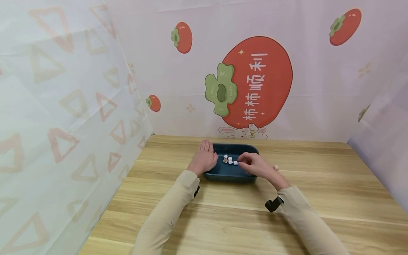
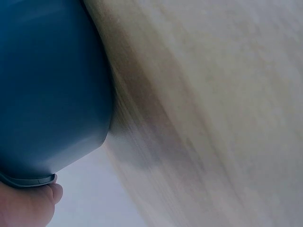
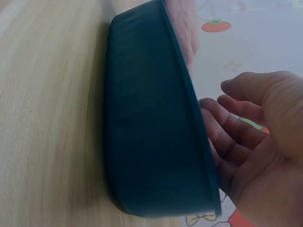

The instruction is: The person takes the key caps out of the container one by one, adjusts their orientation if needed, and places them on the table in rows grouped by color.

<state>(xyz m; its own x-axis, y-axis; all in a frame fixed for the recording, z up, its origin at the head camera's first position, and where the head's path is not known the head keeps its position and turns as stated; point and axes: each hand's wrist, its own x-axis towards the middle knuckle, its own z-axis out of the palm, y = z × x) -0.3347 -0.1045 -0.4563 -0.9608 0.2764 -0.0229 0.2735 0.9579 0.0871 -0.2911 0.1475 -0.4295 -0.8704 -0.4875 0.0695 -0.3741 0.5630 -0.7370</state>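
Note:
A dark blue rectangular tray (image 1: 231,177) stands on the table with several small white cubes (image 1: 230,161) lying inside, near its middle. One cube (image 1: 225,160) shows a brownish marked face. My left hand (image 1: 205,158) rests on the tray's left rim, fingers straight and pointing away from me. In the left wrist view, part of that hand (image 2: 28,205) lies along the rim. Over the right part of the tray is my right hand (image 1: 253,164), its fingers loosely bent. The right wrist view shows its thumb (image 3: 246,87) apart from the fingers, with nothing visible between them.
Another small pale cube (image 1: 276,167) lies on the wooden table (image 1: 216,223), outside the tray and beyond the right wrist. Behind the table hangs a pale sheet (image 1: 178,74) with printed persimmons; a patterned sheet (image 1: 76,106) covers the left side.

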